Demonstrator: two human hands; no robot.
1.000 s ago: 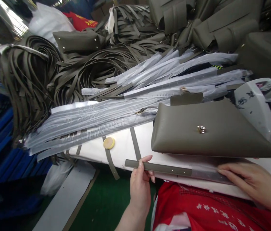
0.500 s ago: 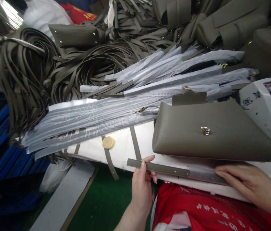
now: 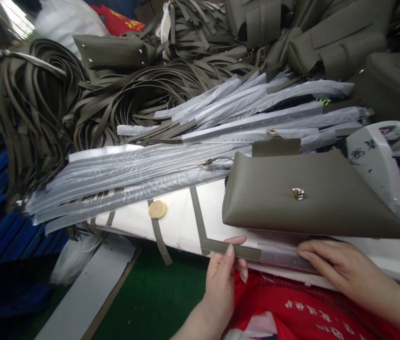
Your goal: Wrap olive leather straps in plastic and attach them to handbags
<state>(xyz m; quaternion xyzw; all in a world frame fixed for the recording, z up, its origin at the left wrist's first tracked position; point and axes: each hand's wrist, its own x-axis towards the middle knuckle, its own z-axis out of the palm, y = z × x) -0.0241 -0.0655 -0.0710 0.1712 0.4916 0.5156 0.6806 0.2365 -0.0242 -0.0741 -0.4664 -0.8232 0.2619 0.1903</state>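
Observation:
An olive leather strap (image 3: 251,253), its far part covered by a clear plastic sleeve (image 3: 280,256), lies across between my hands at the table's front edge. My left hand (image 3: 223,278) pinches the bare leather end between thumb and fingers. Further right, my right hand (image 3: 345,264) is closed on the sleeved part, with thumb and forefinger at its edge. Just behind the strap rests an olive leather handbag (image 3: 274,203) with a gold-coloured clasp; neither hand is seen holding it.
Plastic-wrapped straps (image 3: 143,165) lie in a heap behind, with bundled bare straps (image 3: 37,108) at left. A round yellow-rimmed tin (image 3: 157,209) sits on the white tabletop (image 3: 180,219). More olive bags (image 3: 334,38) fill the back. A white plastic holder (image 3: 373,156) stands at right.
My two hands have come closer together, the left shifting right and the right shifting left. The strap's bare end has moved right and slightly down; the handbag stays on the table.

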